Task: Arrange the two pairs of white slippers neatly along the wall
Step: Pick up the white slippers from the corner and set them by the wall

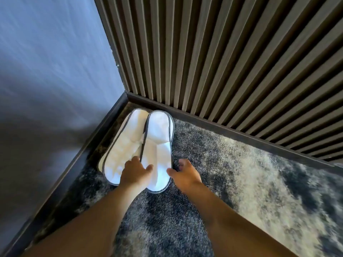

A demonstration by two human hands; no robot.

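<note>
Corner of a room: mottled grey carpet [232, 173], plain wall [46, 80] to the left, slatted dark panel [222, 62] ahead, dark baseboard [213, 125] at its foot.

One pair of white slippers [141, 145] tucked into the corner, toes toward the baseboard under the slatted panel, soles side by side and touching, the nearer-right one overlapping the other slightly at the inner edge. Appear to be stacked or doubled; cannot tell whether a second pair lies beneath. No other slippers visible elsewhere on the carpet.

Left hand [134, 173] resting on the heel ends, fingers spread flat across both, pressing rather than pinching. Right hand [184, 173] open, fingers loosely curled, on the carpet just beside the right slipper's heel, apparently not touching it.

Step judged: final straightening of this pair against the corner. Next move likely calls for a light nudge from the right side to square the heels and close the overlap, then locating the second pair, unseen at present.
</note>
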